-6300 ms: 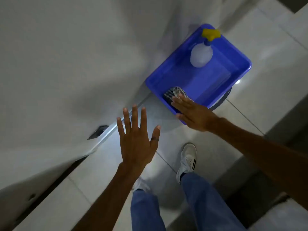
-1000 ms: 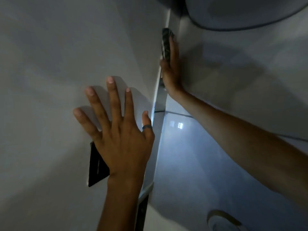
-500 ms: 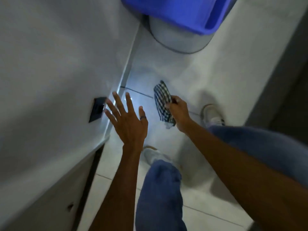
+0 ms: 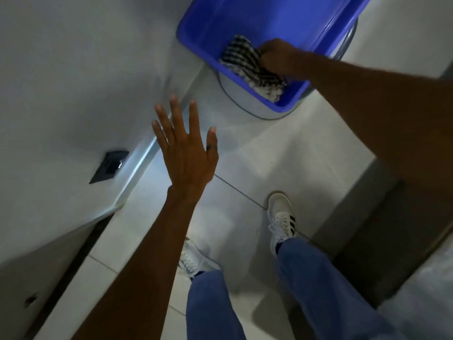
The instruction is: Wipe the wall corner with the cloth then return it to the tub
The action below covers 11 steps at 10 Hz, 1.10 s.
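The checked black-and-white cloth (image 4: 247, 62) lies inside the blue tub (image 4: 208, 20), against its near wall. My right hand (image 4: 277, 56) reaches into the tub with its fingers still closed on the cloth's right edge. My left hand (image 4: 186, 153) hovers in mid-air with fingers spread, holding nothing, close to the wall corner (image 4: 144, 155) where the white wall meets the floor trim. The tub's far end is cut off by the top of the frame.
The tub rests on a round grey stool or bucket (image 4: 247, 104). A dark socket plate (image 4: 109, 166) sits low on the left wall. My two white shoes (image 4: 282, 217) and blue jeans stand on pale floor tiles. A dark step or ledge (image 4: 382, 217) runs along the right.
My right hand carried the cloth from the wall corner, down past the floor, and into the blue tub. The view tilted back down. My left hand came off the wall.
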Each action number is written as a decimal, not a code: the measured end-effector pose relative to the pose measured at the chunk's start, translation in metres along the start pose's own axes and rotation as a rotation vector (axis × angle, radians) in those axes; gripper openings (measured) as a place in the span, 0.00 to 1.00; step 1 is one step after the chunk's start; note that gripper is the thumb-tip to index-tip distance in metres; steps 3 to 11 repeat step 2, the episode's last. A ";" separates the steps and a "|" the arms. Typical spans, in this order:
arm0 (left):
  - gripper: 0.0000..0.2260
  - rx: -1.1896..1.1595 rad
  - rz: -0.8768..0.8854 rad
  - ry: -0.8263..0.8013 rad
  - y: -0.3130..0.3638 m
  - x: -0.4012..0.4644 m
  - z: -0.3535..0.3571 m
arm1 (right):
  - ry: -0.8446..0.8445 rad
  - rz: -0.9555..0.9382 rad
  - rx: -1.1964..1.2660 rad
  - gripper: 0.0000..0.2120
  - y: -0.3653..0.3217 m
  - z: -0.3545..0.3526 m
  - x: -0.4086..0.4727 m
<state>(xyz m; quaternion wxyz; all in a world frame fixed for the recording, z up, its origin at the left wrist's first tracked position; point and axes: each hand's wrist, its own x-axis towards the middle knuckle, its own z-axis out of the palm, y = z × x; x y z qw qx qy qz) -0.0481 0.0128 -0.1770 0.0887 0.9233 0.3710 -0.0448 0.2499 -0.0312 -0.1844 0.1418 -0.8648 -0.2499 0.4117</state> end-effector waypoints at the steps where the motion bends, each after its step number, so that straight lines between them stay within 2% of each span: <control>1: 0.32 -0.022 -0.062 -0.020 0.016 -0.003 -0.020 | 0.052 -0.077 -0.163 0.19 -0.008 -0.012 -0.008; 2: 0.33 -0.034 -0.059 0.054 0.028 -0.026 -0.069 | 0.172 -0.176 -0.306 0.21 -0.017 -0.026 -0.047; 11: 0.33 -0.034 -0.059 0.054 0.028 -0.026 -0.069 | 0.172 -0.176 -0.306 0.21 -0.017 -0.026 -0.047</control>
